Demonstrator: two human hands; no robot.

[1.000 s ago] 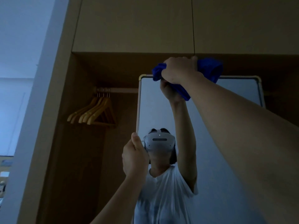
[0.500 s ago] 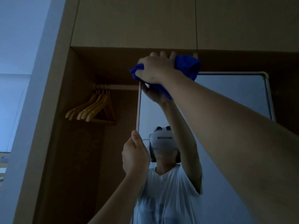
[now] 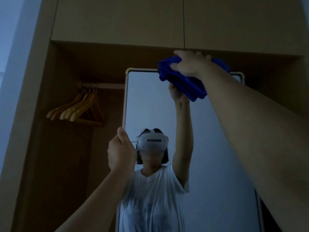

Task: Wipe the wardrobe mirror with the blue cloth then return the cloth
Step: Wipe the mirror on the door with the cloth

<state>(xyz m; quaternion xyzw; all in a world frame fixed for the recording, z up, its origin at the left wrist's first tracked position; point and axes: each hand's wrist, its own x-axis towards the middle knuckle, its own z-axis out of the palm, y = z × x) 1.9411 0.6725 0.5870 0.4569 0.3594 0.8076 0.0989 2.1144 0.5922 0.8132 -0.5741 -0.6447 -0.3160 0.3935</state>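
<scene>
A tall wardrobe mirror (image 3: pixel 217 148) with a pale rounded frame stands inside the open wardrobe. My right hand (image 3: pixel 190 64) is raised to the mirror's top edge and grips a bunched blue cloth (image 3: pixel 182 82), pressing it against the glass near the upper middle. My left hand (image 3: pixel 121 151) grips the mirror's left frame edge at about mid height, thumb up. The glass reflects a person in a white shirt and headset with an arm raised.
Several wooden hangers (image 3: pixel 78 109) hang on a rail (image 3: pixel 102 85) in the dark wardrobe bay left of the mirror. Closed upper cabinet doors (image 3: pixel 117 19) sit just above the mirror. A pale wall (image 3: pixel 11 47) runs along the far left.
My right hand slid the cloth left to the mirror's top-left corner, then back right along the top edge. My left hand kept its hold on the frame.
</scene>
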